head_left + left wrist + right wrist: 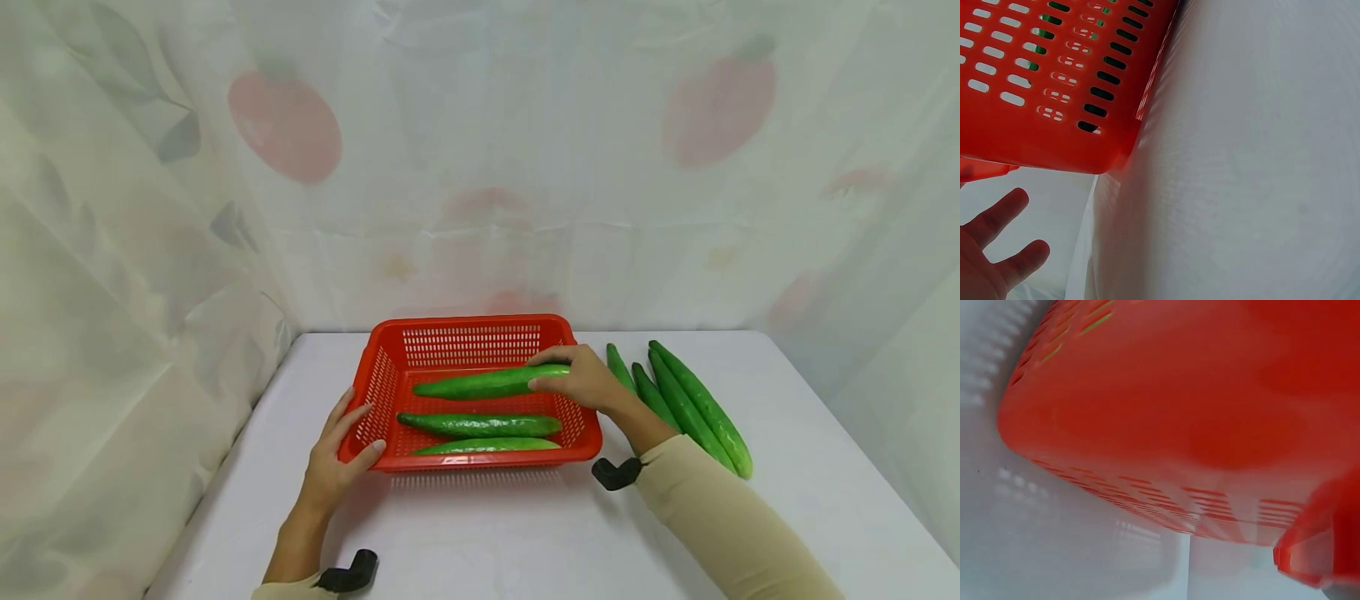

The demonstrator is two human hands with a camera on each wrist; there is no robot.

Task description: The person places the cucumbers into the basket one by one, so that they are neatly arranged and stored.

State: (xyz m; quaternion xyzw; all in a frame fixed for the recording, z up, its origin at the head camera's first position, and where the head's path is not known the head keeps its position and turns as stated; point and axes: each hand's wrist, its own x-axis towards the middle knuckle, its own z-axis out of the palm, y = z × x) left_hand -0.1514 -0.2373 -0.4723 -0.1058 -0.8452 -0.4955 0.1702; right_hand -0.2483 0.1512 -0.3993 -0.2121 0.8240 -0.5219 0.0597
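Observation:
A red plastic basket (472,460) with slotted walls sits on the table. My right hand (583,380) reaches over its right rim and grips one end of a green cucumber (472,385), which lies crosswise inside the basket's outline. Whether that cucumber touches the basket floor I cannot tell. Nearer the front wall lie a dark cucumber (480,426) and a lighter cucumber (487,446), the latter partly hidden by the rim. At the basket's front left corner, my left hand (333,467) has its fingers spread, with the thumb at the rim. The right wrist view shows only basket wall and table.
Several more cucumbers (708,404) lie side by side on the white table (795,467), right of the basket; my right forearm hides part of them. A patterned curtain (480,167) hangs behind the table, and another covering (112,375) runs along the left edge.

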